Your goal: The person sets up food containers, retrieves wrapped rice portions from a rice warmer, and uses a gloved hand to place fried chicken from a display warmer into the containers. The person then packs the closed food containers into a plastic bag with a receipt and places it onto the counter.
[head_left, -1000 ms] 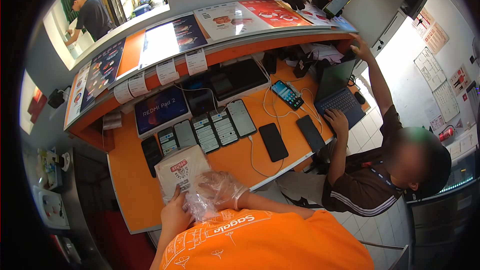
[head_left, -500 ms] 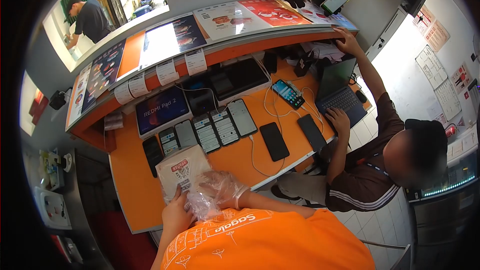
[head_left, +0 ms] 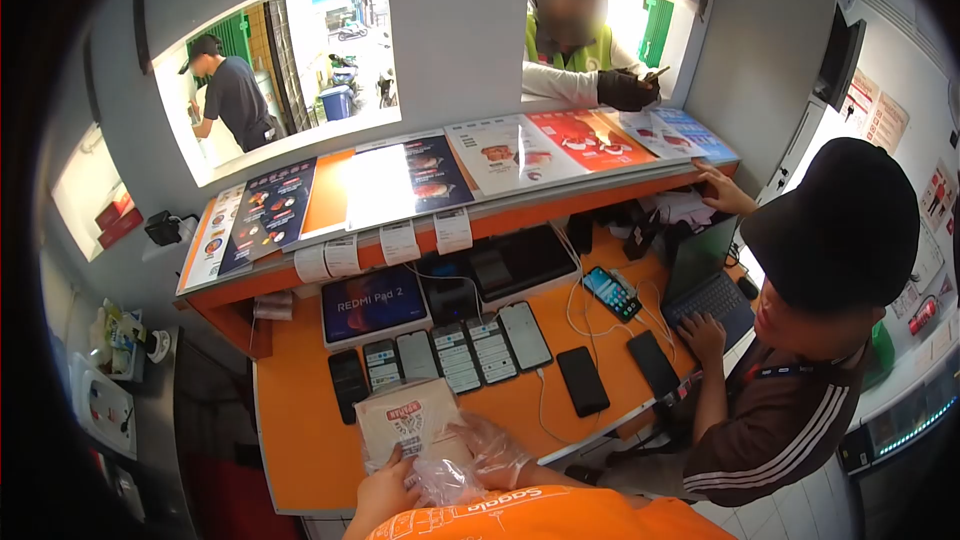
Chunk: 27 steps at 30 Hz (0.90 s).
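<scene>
A light-brown printed food box (head_left: 410, 422) with a red label is in front of me, above the orange desk. Clear plastic, looking like a thin bag (head_left: 447, 481), is bunched at its near edge. My left hand (head_left: 388, 485) grips the box's near left side, its fingers on the printed face. At the right side is my right hand (head_left: 492, 447), seen through the clear plastic and holding the box there. Whether that plastic is part of the bag or a glove, I cannot tell.
Several phones (head_left: 489, 348) lie on the orange desk (head_left: 300, 440), below a tablet box (head_left: 373, 304). Cables run among them. A co-worker (head_left: 800, 380) on the right works at a laptop (head_left: 708, 285). Another person (head_left: 570, 50) leans at the window over the menu-covered counter (head_left: 480, 155).
My view has tilted up, so both windows show more. My hands stay on the box and its plastic. The person at the window has lowered the phone; the co-worker's head has shifted.
</scene>
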Tool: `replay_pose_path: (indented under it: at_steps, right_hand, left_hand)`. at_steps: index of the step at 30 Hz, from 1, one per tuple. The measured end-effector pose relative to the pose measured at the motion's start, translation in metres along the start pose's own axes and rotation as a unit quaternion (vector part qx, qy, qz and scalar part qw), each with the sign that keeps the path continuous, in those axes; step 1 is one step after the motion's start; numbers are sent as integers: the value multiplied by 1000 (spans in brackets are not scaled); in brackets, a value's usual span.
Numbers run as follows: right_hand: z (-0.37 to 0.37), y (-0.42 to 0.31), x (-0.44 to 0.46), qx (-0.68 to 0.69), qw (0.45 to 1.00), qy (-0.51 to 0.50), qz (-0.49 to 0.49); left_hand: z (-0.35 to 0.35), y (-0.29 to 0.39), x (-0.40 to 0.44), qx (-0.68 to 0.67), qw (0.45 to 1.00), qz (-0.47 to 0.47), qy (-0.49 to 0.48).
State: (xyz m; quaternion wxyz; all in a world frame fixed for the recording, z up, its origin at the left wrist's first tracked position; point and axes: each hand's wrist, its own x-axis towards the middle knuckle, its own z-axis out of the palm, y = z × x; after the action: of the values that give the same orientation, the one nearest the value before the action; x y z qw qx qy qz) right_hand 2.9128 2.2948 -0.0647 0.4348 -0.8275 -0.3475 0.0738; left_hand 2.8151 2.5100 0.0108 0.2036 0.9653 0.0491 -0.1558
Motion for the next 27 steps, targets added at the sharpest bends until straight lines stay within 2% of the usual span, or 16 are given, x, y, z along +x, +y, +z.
replay_pose_path:
  at_steps: [1,3,4,5,6,7,9,12,18,20,21,24,27]
  right_hand:
    - [-2,-4,0,52,998,17,-8]
    - [-23,-17,10,154,986,7,59]
    - [-72,-67,25,203,969,-17,137]
    - [-76,-62,30,176,976,25,124]
    - [-81,-57,34,146,981,67,112]
    - [-81,-40,38,36,989,140,24]
    - [-104,-28,55,-212,932,279,-96]
    - [-138,-48,77,-341,875,335,-78]
    - [-146,-34,98,-349,870,335,-96]
    - [-149,-35,101,-333,875,337,-98]
    - [-149,-35,101,-324,879,336,-98]
    - [-144,-35,94,-309,896,300,-109]
    - [-112,-33,86,-248,947,201,-39]
  left_hand:
    - [-3,-3,-1,8,1000,11,-7]
    - [-8,-6,2,9,1000,20,-17]
    - [-12,-6,2,3,1000,19,-23]
    - [-15,-6,4,-3,999,19,-29]
    - [-17,-6,3,-5,999,17,-31]
    - [-19,-4,3,-7,999,16,-32]
    - [-22,-2,3,-13,999,12,-40]
    - [-24,0,4,-14,998,7,-55]
    - [-43,14,9,-3,994,-23,-105]
    - [-88,85,-2,15,988,-112,-109]
    - [-88,87,-2,20,987,-112,-111]
    - [-93,90,5,28,987,-114,-114]
    - [-92,90,5,31,984,-121,-125]
